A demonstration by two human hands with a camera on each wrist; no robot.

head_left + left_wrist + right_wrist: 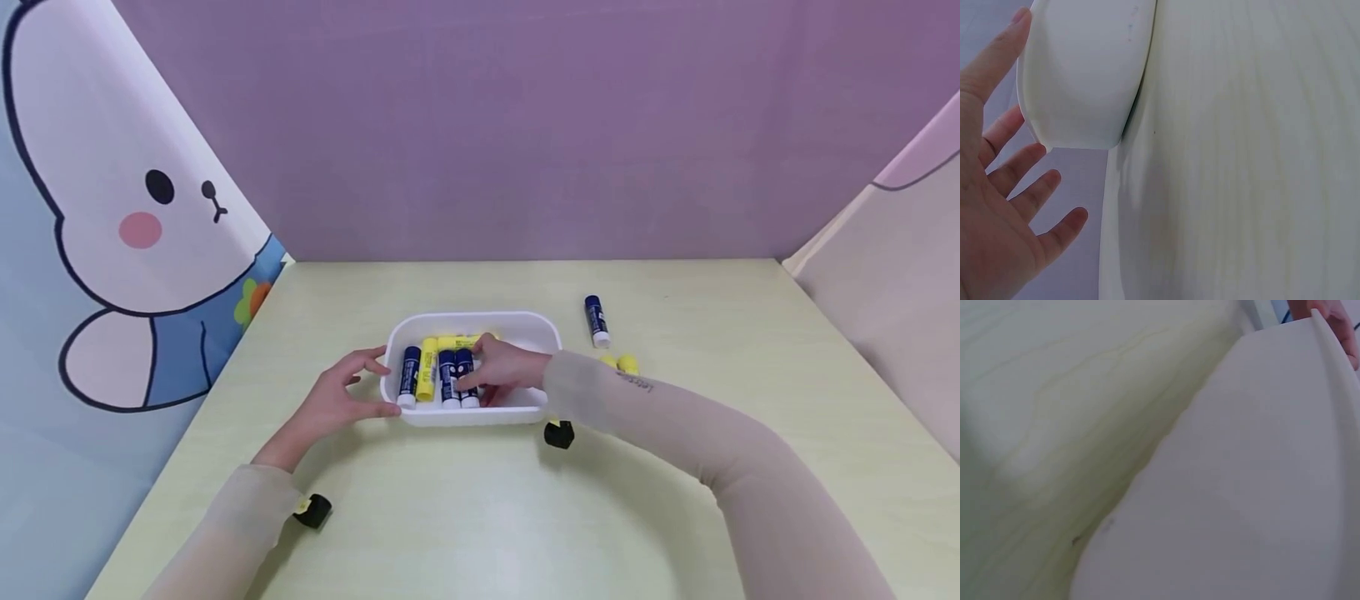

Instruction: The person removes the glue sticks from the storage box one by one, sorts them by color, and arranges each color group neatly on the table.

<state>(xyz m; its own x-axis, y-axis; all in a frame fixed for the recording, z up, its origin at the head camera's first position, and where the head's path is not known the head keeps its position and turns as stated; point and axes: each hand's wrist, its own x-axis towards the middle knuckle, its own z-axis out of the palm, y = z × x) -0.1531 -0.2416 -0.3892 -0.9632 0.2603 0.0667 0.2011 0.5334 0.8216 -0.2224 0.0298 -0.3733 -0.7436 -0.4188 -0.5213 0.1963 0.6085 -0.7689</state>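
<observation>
Grip of the right hand [512, 367] is found clasped about a dark-blue stick [466, 363], the thumb being set across it and the fingers mostly hidden behind. That stick is located inside a white tray [480, 416], at the centre of the head view. Directly to its left, a second blue stick [447, 380] is laid parallel; further left, a yellow stick [427, 371] and a third blue stick [408, 379] are noted. Another yellow stick [453, 342] is laid crosswise along the tray's rear side. Grip of the left hand [337, 395] is observed spread and unclenched, the tray's left end being touched by thumb and fingertip. Right of centre, a blue-and-white stick [596, 321] and two yellow ends [627, 364], partly covered by the sleeve [660, 417], are recorded on the counter [465, 517]. The upper frame is filled by a purple backdrop [525, 125].
</observation>
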